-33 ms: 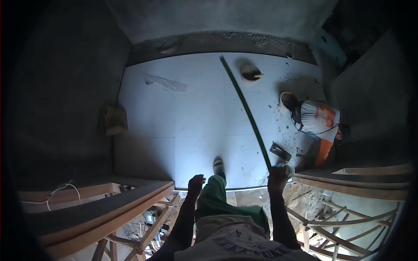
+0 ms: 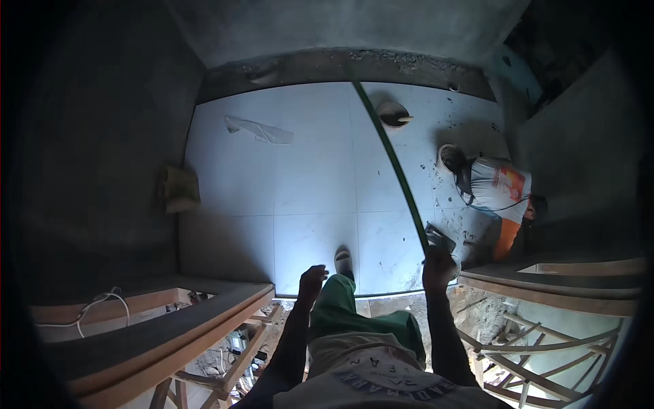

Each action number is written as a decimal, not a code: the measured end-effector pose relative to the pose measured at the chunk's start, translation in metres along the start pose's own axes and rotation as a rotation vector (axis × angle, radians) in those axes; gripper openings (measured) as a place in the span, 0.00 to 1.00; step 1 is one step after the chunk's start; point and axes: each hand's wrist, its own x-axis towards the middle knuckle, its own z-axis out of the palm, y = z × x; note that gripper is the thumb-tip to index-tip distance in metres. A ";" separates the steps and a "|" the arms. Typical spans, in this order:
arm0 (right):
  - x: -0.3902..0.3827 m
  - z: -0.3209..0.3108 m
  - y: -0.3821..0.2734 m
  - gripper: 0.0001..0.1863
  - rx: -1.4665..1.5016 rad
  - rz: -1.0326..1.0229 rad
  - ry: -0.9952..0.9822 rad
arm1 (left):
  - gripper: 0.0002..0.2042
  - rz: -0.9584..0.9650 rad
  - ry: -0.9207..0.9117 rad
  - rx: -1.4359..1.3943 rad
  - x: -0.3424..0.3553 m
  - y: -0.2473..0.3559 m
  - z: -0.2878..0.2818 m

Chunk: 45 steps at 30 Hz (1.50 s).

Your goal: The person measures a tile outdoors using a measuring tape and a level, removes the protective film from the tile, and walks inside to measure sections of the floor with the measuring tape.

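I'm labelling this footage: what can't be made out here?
Head view:
Near end of the green pole: hidden by the right hand.
Pole's far tip: blurred against the dark floor strip.
Round container: partly covered by that hand.
Far bucket's contents: lost in shadow.

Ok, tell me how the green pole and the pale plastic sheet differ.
The green pole is long and straight; the pale plastic sheet is shorter and uneven in outline. The right hand holds the pole, while the sheet lies on the floor tiles. Both are longer than wide.
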 end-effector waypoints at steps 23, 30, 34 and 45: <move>0.609 0.374 -0.478 0.07 1.265 0.032 -0.029 | 0.13 0.786 0.281 0.139 0.452 0.580 -0.021; 0.698 0.522 -0.424 0.11 1.154 0.277 -0.445 | 0.15 0.333 0.400 0.263 0.502 0.514 -0.111; 0.685 0.633 -0.395 0.10 0.859 0.287 -0.788 | 0.11 0.127 0.494 0.485 0.519 0.441 -0.152; 0.910 0.834 -0.378 0.11 0.542 0.649 -1.050 | 0.12 -0.146 0.544 0.323 0.803 0.503 -0.214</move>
